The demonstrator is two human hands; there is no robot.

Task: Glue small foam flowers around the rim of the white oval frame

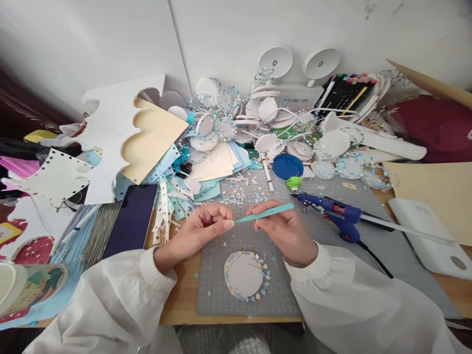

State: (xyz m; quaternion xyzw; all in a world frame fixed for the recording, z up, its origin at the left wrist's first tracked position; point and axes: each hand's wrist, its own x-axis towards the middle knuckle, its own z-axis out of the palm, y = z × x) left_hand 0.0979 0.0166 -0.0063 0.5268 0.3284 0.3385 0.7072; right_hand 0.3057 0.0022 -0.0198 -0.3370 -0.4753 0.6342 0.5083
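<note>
My right hand [285, 228] grips a pair of teal tweezers [271, 211], held nearly level with the narrow tip pointing left. The tip meets the thumb and fingertips of my left hand [206, 228], which are pinched closed; anything small between them is too tiny to make out. Below both hands, a round white disc [243, 275] lies flat on the grey cutting mat [212, 300]. Small blue, white and cream stars ring its edge, and a thin wire crosses its upper part.
Tiny paper stars [239, 197] are scattered beyond my hands. At right lie a blue glue gun [344, 212] and a white box [427, 236]. A blue lid [287, 167] sits before piled decorated discs [265, 142]. A dark phone [131, 219] and wire stems [100, 233] are left.
</note>
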